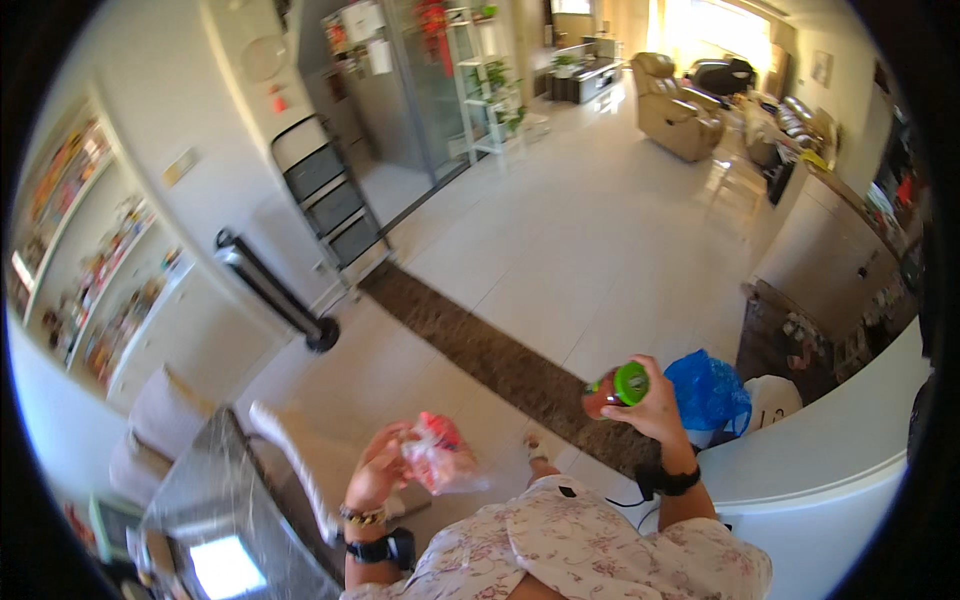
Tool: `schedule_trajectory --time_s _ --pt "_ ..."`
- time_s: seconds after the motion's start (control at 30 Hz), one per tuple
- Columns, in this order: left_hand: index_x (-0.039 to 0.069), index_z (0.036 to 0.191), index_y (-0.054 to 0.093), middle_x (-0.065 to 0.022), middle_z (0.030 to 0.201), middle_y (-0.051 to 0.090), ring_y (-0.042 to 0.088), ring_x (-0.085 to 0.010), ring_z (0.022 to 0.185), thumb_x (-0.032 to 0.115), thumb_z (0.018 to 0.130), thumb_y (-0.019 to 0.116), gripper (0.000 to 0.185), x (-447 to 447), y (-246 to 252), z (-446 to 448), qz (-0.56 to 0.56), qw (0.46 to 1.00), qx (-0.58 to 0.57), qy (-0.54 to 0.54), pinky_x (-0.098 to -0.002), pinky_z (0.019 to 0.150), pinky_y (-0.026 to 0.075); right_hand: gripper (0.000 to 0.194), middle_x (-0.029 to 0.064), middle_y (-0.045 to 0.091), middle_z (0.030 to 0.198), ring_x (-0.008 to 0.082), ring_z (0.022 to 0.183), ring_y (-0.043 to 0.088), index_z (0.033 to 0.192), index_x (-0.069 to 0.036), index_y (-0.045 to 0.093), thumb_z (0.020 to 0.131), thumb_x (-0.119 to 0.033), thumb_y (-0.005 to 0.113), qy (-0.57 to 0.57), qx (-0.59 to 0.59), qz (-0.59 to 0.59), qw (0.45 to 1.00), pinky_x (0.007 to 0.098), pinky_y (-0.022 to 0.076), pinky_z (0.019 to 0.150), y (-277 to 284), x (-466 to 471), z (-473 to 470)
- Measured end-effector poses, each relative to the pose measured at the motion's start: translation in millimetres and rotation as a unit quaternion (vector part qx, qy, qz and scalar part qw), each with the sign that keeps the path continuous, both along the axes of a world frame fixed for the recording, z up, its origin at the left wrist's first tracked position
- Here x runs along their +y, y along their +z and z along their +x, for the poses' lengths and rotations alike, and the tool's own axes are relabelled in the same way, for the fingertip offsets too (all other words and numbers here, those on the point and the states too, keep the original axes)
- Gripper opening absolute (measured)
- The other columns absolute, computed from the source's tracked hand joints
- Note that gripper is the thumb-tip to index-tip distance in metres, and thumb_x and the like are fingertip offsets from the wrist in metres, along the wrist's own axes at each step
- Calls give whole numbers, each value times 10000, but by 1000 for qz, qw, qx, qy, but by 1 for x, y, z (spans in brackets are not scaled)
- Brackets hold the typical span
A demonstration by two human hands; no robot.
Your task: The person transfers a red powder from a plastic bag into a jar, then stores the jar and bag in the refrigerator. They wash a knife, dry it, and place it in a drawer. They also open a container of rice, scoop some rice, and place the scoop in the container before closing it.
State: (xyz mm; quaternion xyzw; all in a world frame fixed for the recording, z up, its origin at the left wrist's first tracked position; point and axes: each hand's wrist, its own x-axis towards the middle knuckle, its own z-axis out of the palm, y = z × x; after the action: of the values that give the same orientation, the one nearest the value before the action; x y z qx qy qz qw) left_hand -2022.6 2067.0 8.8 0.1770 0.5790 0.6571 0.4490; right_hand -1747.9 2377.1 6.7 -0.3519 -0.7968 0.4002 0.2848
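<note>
My left hand (381, 459) grips a crumpled clear plastic bag (439, 456) with pink and red contents that I cannot make out. In my right hand (654, 401) is a jar (606, 391) of reddish food with a green lid (631, 383). The jar is tilted, its lid turned towards me and up. Both hands are raised before my body, well apart, above the tiled floor. Just right of my right hand sits a blue plastic bag (705, 390).
A long brown mat (480, 345) crosses the floor. A folding step ladder (326, 187) and a black tower fan (277, 289) stand by the left wall. Lower left is a dark glossy table (225, 480) beside a chair (296, 457). A white curved counter (810, 457) flanks my right.
</note>
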Motion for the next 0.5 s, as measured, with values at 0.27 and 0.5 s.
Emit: schedule_trajectory --time_s 0.27,0.5 --pt "64 1087 503 -72 1012 583 547 -104 471 231 921 477 236 182 20 -203 43 985 -50 158 -185 347 392 776 121 570 1090 284 1036 569 1168 -80 462 556 -356 850 71 -10 60 996 370 456 888 23 205 -247" --pt "72 1028 510 -52 983 576 532 -106 466 231 915 500 195 318 -19 -388 43 985 -28 164 -188 373 393 772 125 556 1109 285 1035 560 1201 -100 419 584 -336 819 137 45 20 989 385 453 865 -4 333 -439"
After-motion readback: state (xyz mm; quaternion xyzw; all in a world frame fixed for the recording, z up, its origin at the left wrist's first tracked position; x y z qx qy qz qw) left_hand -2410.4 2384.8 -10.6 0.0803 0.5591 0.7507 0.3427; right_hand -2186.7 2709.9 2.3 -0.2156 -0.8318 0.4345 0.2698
